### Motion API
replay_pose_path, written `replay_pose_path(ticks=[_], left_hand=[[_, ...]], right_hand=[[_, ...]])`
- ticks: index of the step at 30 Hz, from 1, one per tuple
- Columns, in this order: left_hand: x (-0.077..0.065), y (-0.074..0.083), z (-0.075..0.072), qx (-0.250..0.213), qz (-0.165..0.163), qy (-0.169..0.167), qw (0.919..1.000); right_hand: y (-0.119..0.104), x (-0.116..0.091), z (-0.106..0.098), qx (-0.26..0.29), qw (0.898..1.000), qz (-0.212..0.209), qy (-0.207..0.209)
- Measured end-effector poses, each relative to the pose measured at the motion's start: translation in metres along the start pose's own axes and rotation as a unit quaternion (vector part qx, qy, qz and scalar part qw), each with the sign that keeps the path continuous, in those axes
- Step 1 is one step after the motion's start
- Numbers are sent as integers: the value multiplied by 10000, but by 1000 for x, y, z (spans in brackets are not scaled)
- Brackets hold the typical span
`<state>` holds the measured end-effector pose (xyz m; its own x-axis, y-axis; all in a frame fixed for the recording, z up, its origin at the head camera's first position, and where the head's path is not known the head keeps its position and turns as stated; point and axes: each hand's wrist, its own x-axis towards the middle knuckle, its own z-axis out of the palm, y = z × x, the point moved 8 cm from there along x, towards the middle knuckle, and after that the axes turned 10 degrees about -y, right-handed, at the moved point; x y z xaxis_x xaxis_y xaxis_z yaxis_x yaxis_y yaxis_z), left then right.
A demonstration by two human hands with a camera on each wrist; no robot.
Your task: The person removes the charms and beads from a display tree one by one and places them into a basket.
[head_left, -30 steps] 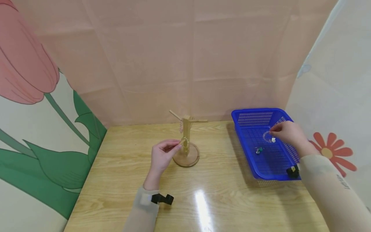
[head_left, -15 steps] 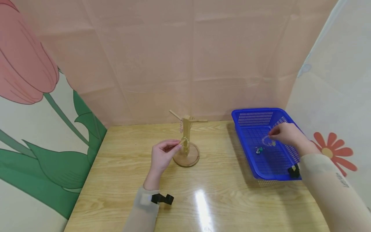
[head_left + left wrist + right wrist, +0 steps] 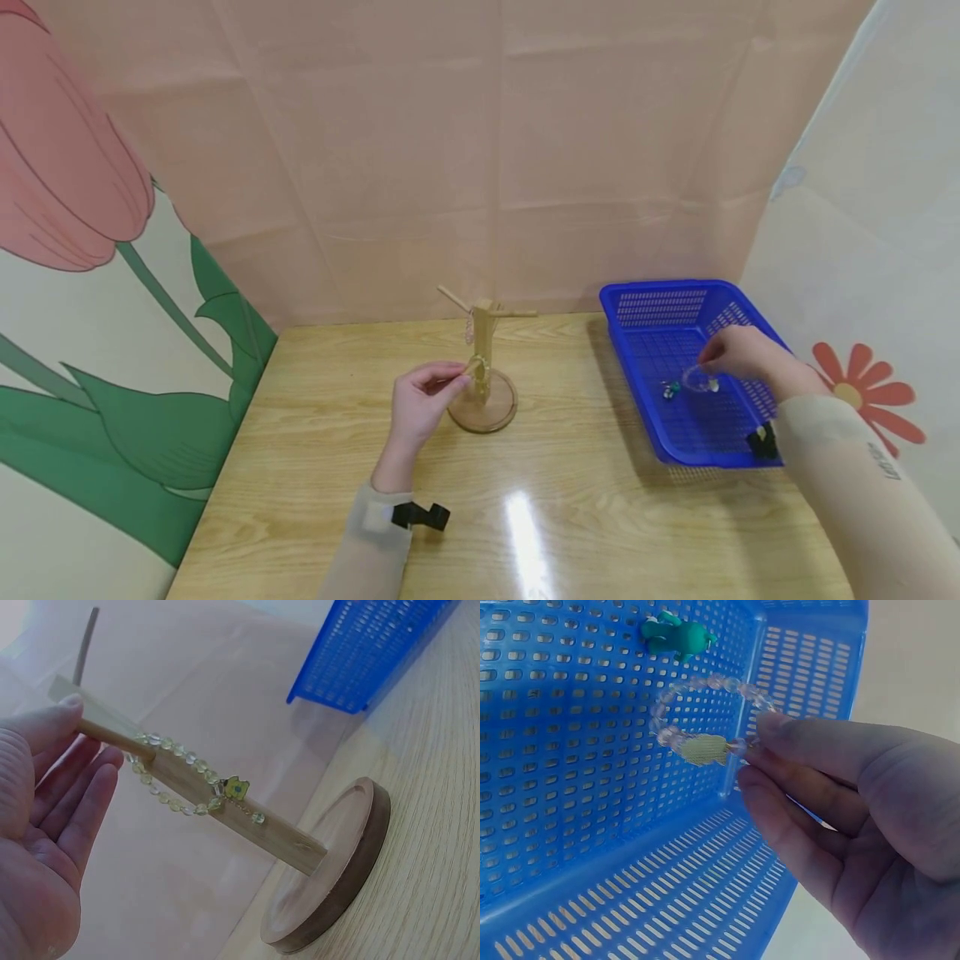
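Observation:
My left hand [image 3: 427,398] pinches the end of a front peg [image 3: 116,739] on a wooden stand [image 3: 247,825] with a round base. From that peg hangs a yellow-green beaded bracelet [image 3: 169,804] with a small yellow charm. On the right, my right hand [image 3: 741,354] pinches a pale pink and clear beaded bracelet [image 3: 660,720] between thumb and fingers, inside the blue basket [image 3: 637,392]. A flat charm [image 3: 703,749] hangs from this bracelet. Beyond it a green figure charm [image 3: 676,637] lies on the basket floor.
A pink bracelet [image 3: 469,327] hangs on the stand's upper left peg [image 3: 453,297]. The basket stands at the back right of the wooden table [image 3: 330,492], beside the flowered side wall. A pink cloth [image 3: 405,167] hangs behind the table.
My right hand has sunk slightly toward the basket floor with the pink bracelet, which has swung and turned. My left hand stays on the peg.

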<state>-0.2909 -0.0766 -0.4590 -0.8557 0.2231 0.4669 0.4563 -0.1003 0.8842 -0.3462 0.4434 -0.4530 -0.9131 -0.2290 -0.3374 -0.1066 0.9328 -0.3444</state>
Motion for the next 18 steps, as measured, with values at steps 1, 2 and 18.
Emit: replay_pose_path(ticks=[1, 2, 18], left_hand=[[0, 0, 0, -5, 9, -3, 10000], [0, 1, 0, -13, 15, -1, 10000], [0, 3, 0, -76, 40, -19, 10000]], right_hand=[[0, 1, 1, 1, 10000, -16, -61], [1, 2, 3, 1, 9999, -44, -118], [9, 6, 5, 10, 9999, -105, -125]])
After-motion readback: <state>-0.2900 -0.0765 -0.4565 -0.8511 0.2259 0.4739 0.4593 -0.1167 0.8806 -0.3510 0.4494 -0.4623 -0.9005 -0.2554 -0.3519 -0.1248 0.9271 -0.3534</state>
